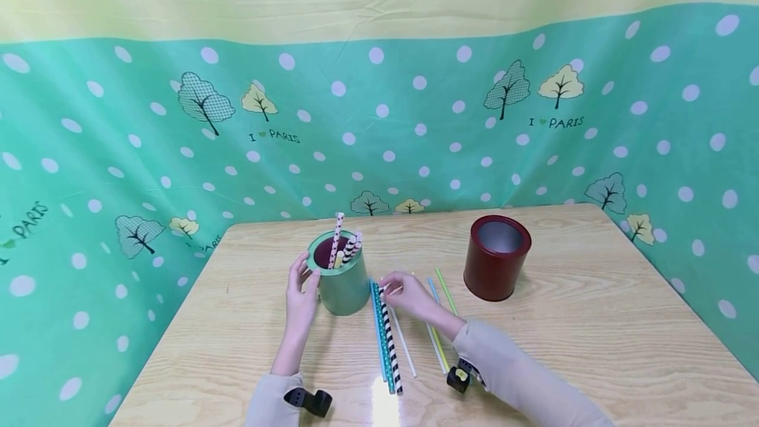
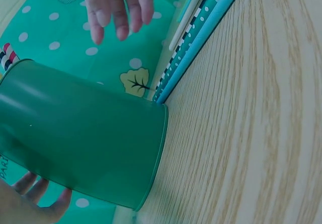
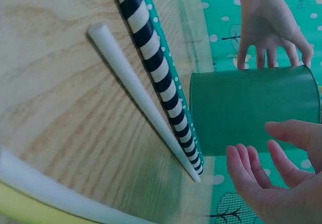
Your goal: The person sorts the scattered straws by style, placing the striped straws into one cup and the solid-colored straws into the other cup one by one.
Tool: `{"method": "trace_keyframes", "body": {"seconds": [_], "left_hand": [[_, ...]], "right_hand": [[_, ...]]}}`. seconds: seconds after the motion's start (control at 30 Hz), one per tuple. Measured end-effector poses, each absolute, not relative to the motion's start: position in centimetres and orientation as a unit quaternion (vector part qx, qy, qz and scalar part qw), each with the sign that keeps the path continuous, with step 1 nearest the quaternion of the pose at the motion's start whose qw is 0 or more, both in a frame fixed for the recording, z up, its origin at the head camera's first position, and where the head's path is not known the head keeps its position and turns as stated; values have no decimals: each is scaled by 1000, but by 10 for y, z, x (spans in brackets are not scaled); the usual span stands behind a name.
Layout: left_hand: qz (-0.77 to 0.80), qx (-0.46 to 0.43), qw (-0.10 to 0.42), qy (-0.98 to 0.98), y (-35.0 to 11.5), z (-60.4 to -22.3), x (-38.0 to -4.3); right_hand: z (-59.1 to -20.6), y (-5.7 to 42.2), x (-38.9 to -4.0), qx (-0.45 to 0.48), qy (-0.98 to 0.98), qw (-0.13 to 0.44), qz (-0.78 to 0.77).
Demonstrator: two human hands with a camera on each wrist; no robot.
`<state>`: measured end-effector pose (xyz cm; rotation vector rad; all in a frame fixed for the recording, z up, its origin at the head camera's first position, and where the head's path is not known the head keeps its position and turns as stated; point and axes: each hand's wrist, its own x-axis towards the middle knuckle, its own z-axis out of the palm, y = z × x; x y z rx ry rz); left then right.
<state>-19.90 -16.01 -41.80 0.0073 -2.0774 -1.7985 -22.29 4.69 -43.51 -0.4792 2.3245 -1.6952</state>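
Note:
My left hand (image 1: pixel 302 302) rests on the left side of a green can (image 1: pixel 345 292), fingertips against its wall near the rim. Inside that can stand several drinking straws, among them a white one with red-pink marks (image 1: pixel 336 239) and a black-striped one (image 1: pixel 348 250). To the can's right lie a blue straw (image 1: pixel 377 329), a teal polka-dot straw (image 1: pixel 385 342), a black-and-white striped straw (image 1: pixel 390 351) and a thin white straw (image 1: pixel 404 342). Over their far ends hovers my right hand (image 3: pixel 282 178), its fingers loosely bent with nothing between them.
A dark red can (image 1: pixel 497 267) with an open top stands at the right. Yellow, light blue and green straws (image 1: pixel 447 292) lie between it and the striped straws, partly beneath my right forearm. Behind the wooden table (image 1: pixel 593 321) hangs a green dotted cloth (image 1: pixel 379 111).

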Motion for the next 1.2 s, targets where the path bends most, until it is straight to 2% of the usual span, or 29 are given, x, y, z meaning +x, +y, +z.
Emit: {"method": "trace_keyframes", "body": {"seconds": [0.33, 0.7, 1.2], "left_hand": [[-645, 5, 199, -738, -167, -438, -211], [-641, 3, 192, -743, -159, -416, -197], [-640, 13, 188, -745, -159, -415, -197]], "right_hand": [[-448, 48, -221, -183, 809, 120, -545], [-454, 50, -217, -209, 817, 125, -523], [-457, 49, -212, -223, 844, 117, -474]]}}
